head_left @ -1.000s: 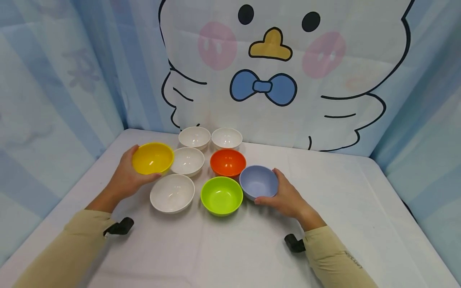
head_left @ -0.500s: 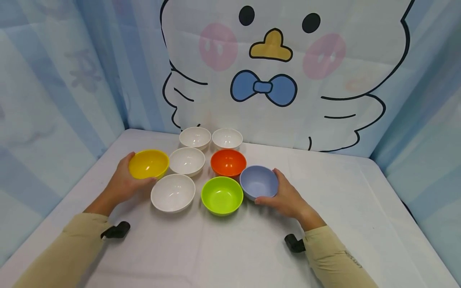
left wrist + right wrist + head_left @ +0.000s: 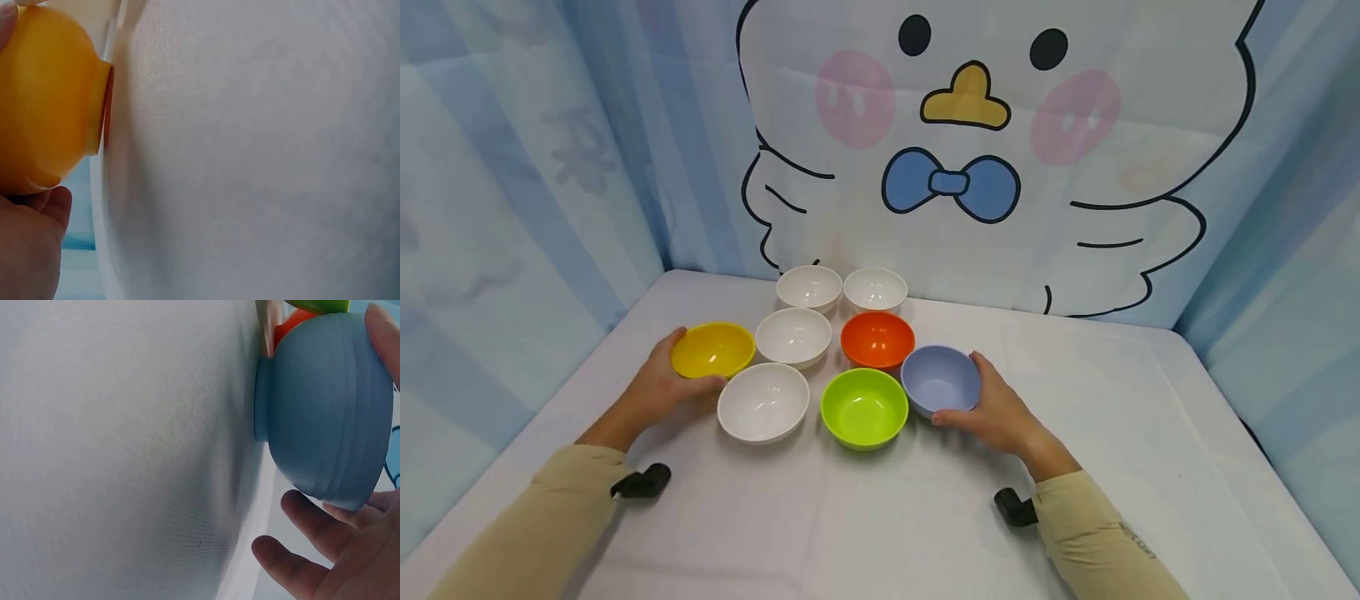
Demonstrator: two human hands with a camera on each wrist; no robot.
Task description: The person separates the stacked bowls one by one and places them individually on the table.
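My left hand (image 3: 664, 385) grips a yellow bowl (image 3: 712, 350) at the left of the group, thumb and fingers spread around its sides. In the left wrist view the yellow bowl's foot (image 3: 99, 109) is right by the cloth and slightly tilted; whether it fully touches is hard to tell. My right hand (image 3: 1000, 412) holds a light blue bowl (image 3: 940, 381) by its outer side, and that bowl stands upright on the cloth. Beside it are a green bowl (image 3: 864, 408) and an orange bowl (image 3: 877, 340). White bowls (image 3: 763, 402) stand next to the yellow one.
Further white bowls stand behind: one in the middle (image 3: 793, 337) and two at the back, left (image 3: 808, 288) and right (image 3: 876, 290). A white cloth covers the table (image 3: 1120, 400). A printed curtain (image 3: 970, 250) hangs along its back edge.
My left hand has lowered the yellow bowl toward the cloth, moving slightly left and nearer to me, away from the middle white bowl. The right hand and the blue bowl have stayed in place.
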